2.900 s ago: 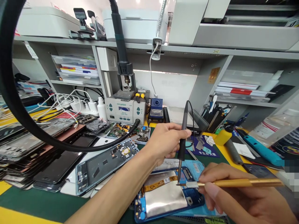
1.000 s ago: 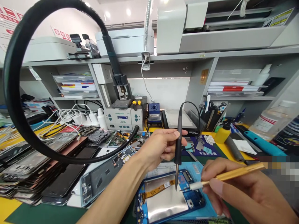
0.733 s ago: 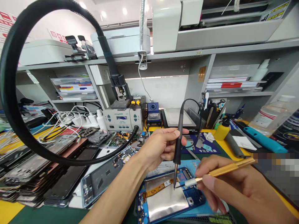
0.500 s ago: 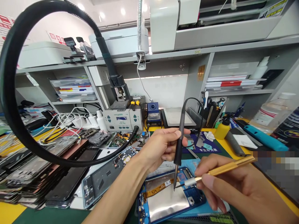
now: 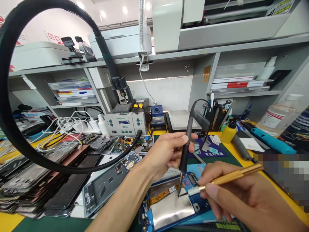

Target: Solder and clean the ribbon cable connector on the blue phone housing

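Between thumb and fingers, my left hand (image 5: 170, 149) grips a black soldering iron (image 5: 184, 154) that points down. In my right hand (image 5: 224, 187) is a slim tool with a gold handle (image 5: 234, 175), a silver collar and a thin dark tip. The two tips meet, or nearly meet, just above the silver battery (image 5: 171, 209) of an opened phone; I cannot tell if they touch. This phone has a blue frame (image 5: 202, 206), and an orange flex cable (image 5: 160, 196) crosses it above the battery. Light blue material lies under the phone.
Stacked phone parts (image 5: 29, 177) and a loose phone frame (image 5: 108, 183) lie to the left. A thick black hose (image 5: 60, 169) loops over them from the hot air station (image 5: 125, 124). At the right stand a yellow bottle (image 5: 228, 132) and a large clear bottle (image 5: 277, 116).
The camera view has shifted slightly. Both hands keep their grips, and the two tool tips stay together over the battery with hardly any movement.
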A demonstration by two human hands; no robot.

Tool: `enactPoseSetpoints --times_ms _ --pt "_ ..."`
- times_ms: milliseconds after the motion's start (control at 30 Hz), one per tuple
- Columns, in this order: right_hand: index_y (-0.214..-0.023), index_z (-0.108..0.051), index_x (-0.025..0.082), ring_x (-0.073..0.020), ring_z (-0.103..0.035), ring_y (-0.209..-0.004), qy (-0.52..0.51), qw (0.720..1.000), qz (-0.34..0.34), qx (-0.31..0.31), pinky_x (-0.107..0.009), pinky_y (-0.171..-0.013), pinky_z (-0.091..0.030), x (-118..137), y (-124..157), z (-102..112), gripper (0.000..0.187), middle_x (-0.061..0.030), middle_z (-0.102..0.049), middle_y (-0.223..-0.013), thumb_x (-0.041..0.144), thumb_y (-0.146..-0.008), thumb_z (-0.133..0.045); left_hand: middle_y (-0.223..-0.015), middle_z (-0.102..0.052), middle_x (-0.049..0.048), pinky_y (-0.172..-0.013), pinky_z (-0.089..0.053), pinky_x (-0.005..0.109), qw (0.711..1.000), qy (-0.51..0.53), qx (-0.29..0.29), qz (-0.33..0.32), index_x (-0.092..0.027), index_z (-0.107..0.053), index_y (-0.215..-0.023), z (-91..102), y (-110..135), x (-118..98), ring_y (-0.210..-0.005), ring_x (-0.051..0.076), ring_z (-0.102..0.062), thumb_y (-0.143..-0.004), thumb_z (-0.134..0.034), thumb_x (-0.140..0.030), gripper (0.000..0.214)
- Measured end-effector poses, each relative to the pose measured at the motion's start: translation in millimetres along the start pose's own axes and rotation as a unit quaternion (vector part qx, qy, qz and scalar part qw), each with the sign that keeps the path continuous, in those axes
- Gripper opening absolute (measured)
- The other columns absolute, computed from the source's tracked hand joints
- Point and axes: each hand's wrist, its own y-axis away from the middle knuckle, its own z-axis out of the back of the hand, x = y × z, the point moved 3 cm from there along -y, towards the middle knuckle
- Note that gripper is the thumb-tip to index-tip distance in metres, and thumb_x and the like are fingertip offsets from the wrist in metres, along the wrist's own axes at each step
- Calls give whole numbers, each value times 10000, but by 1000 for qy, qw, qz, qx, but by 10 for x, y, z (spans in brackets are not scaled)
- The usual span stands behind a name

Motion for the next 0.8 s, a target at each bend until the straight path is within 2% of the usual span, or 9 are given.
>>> enactPoseSetpoints --times_ms 133,233,433,600,700,800 --pt "-855 -701 253 -138 -570 -548 25 1000 10 6 -236 -523 -462 -46 -29 47 367 29 -583 -613 591 -959 -601 -816 -560 -14 -368 -96 154 1000 -2 -6 1 -127 -728 -1119 -19 7 -8 -454 11 -192 -967 -619 -227 212" --pt "-882 -696 257 -126 -593 -563 38 998 21 38 -220 -528 -475 -70 -44 61 339 32 -609 -656 573 -970 -609 -805 -555 -17 -370 -95 152 1000 -6 -8 2 -120 -724 -1110 -29 11 -13 -453 11 -189 -970 -613 -226 208" --pt "-887 -686 254 -116 -599 -586 25 998 15 48 -216 -548 -481 -78 -50 66 360 36 -613 -694 598 -964 -612 -808 -552 -17 -370 -101 145 1000 -10 -7 4 -113 -709 -1116 -39 21 -7 -452 7 -188 -990 -581 -203 200" --pt "-899 -681 259 -123 -605 -602 23 999 0 37 -224 -562 -486 -92 -45 52 368 36 -612 -692 616 -959 -609 -815 -552 -16 -367 -110 137 1000 -10 -4 1 -112 -704 -1129 -42 25 -13 -454 3 -190 -1000 -579 -210 205" --pt "-896 -692 263 -122 -606 -603 32 998 -5 53 -225 -554 -490 -103 -36 51 367 28 -618 -730 614 -960 -607 -816 -554 -14 -365 -112 132 1000 -10 -6 0 -103 -701 -1139 -33 23 -14 -454 1 -190 -1002 -579 -208 212" --pt "-880 -691 272 -123 -583 -572 23 999 7 32 -235 -530 -477 -124 -28 96 378 27 -625 -714 639 -939 -620 -825 -557 -14 -358 -105 131 1000 -4 -14 -3 -96 -690 -1153 -9 12 -10 -452 1 -186 -1006 -572 -210 220"
